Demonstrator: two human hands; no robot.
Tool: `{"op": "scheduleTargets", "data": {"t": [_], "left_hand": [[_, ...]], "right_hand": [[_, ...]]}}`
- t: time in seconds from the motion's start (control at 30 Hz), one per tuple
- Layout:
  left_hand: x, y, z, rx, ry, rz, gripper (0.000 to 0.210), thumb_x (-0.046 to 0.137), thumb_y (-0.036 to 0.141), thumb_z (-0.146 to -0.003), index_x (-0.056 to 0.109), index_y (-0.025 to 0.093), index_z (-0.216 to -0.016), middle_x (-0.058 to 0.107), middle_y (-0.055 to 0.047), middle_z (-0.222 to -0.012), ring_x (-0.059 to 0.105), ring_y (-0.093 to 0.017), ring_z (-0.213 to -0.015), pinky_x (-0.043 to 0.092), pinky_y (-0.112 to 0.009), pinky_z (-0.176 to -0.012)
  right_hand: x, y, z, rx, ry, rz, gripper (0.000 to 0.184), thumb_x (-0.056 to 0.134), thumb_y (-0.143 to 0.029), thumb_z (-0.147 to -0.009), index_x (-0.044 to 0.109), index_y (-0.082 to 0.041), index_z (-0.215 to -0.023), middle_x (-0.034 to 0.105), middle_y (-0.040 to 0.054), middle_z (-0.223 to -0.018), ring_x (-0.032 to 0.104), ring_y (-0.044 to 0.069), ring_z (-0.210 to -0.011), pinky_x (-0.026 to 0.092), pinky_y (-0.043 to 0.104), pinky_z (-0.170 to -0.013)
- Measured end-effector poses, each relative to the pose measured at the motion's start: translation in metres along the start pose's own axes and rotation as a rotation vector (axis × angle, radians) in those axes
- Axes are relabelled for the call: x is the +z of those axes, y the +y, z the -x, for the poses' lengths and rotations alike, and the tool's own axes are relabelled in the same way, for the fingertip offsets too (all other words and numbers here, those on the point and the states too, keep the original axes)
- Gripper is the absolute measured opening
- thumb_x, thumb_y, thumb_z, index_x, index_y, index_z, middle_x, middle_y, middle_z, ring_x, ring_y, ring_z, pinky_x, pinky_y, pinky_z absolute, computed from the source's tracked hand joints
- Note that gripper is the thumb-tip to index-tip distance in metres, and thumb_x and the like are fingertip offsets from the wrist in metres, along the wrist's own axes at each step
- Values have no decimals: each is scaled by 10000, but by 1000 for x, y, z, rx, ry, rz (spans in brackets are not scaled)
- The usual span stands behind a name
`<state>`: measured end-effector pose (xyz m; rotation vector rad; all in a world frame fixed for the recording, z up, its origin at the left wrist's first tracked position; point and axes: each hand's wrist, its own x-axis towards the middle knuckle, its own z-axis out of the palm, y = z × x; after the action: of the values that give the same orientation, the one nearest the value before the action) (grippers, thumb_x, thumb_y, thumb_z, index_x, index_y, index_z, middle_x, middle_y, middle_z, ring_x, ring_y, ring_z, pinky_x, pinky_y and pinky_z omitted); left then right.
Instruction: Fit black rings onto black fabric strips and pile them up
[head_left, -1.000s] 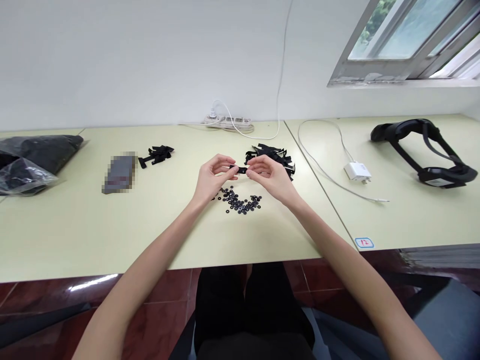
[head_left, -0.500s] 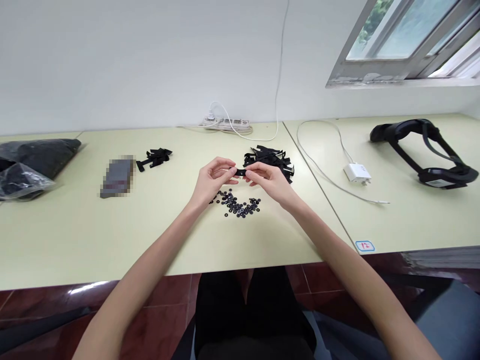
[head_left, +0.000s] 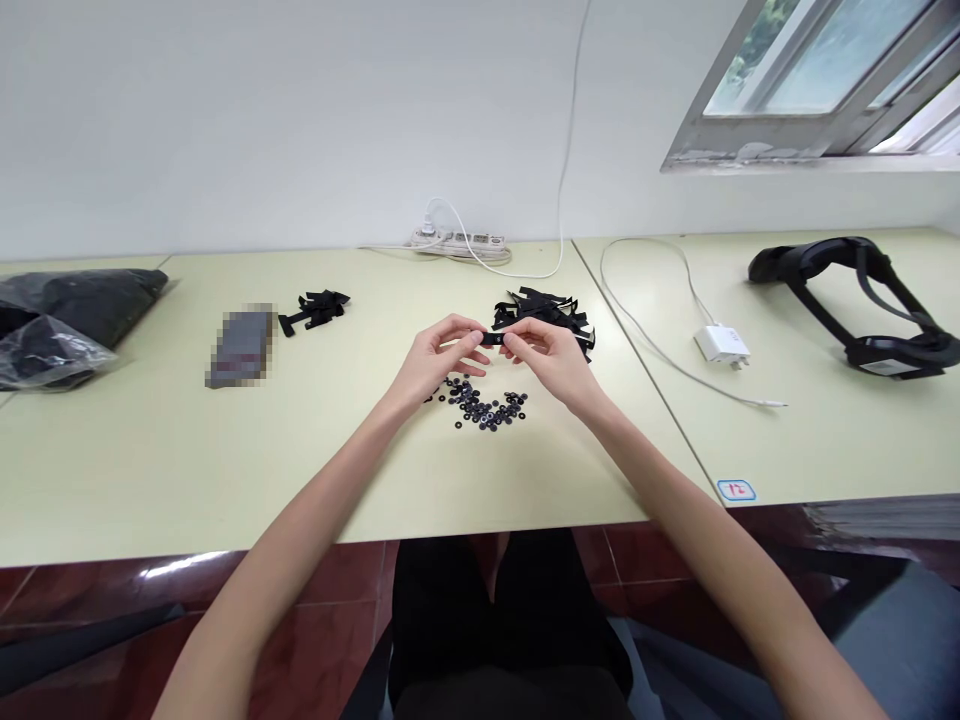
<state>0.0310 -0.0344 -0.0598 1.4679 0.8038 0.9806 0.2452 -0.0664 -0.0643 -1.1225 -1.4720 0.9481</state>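
A short black fabric strip (head_left: 492,339) is stretched between both hands above the table, with a small light spot near its right end. My left hand (head_left: 444,362) pinches its left end between thumb and fingers. At the other end, my right hand (head_left: 546,355) pinches it close to the light spot. Just below the hands lie many small round black pieces with holes (head_left: 487,408), loosely scattered. Behind my right hand is a heap of black strips (head_left: 544,308), partly covered by the fingers. A smaller bunch of black strips (head_left: 322,307) rests farther left.
On the left are a pixelated grey object (head_left: 241,347) and dark material in a clear plastic bag (head_left: 82,325). A power strip (head_left: 461,243) lies by the wall. To the right are a white charger (head_left: 722,345) with its cable and a black headset (head_left: 862,300).
My hands have drawn slightly apart, so more of the black strip shows between them. The whole view has shifted a little.
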Motion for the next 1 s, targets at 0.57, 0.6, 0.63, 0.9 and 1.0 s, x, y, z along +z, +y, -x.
{"op": "scheduleTargets", "data": {"t": [0.57, 0.6, 0.63, 0.9, 1.0], "left_hand": [[-10, -7, -10, -174, 168, 227, 209, 871, 348, -917, 743, 183, -931, 751, -75, -950, 736, -165, -769, 614, -231, -578], [-16, -8, -13, -188, 261, 321, 178, 863, 305, -926, 739, 179, -931, 755, -71, -957, 737, -149, -758, 602, -211, -575], [-23, -8, -17, -182, 343, 390, 141, 830, 282, -960, 731, 181, -949, 759, -61, -975, 738, -125, -757, 596, -188, -589], [-114, -23, -35, 55, 981, 803, 169, 605, 180, -1115, 669, 189, -959, 754, 16, -882, 711, -27, -733, 594, -81, -768], [-139, -33, -38, 82, 1081, 720, 190, 564, 139, -1116, 656, 191, -957, 738, 16, -849, 722, -29, -745, 620, -99, -839]], "right_hand": [[-2, 3, -2, 16, 49, 37, 169, 712, -410, -955, 736, -243, -946, 770, 39, -852, 718, 209, -838, 594, 387, -807], [-3, 5, -4, 24, 60, 36, 153, 707, -394, -950, 733, -244, -953, 768, 37, -844, 718, 209, -834, 594, 386, -807], [-4, 7, -5, 30, 68, 36, 139, 700, -379, -946, 730, -244, -959, 768, 36, -842, 721, 211, -837, 593, 386, -809], [-33, 40, -21, -93, 323, 366, 148, 572, -224, -931, 708, -253, -982, 786, 71, -1017, 710, 262, -979, 573, 454, -932], [-46, 57, -26, -123, 327, 566, 160, 573, -201, -921, 711, -248, -988, 757, 121, -1120, 637, 327, -1126, 540, 518, -1033]]}}
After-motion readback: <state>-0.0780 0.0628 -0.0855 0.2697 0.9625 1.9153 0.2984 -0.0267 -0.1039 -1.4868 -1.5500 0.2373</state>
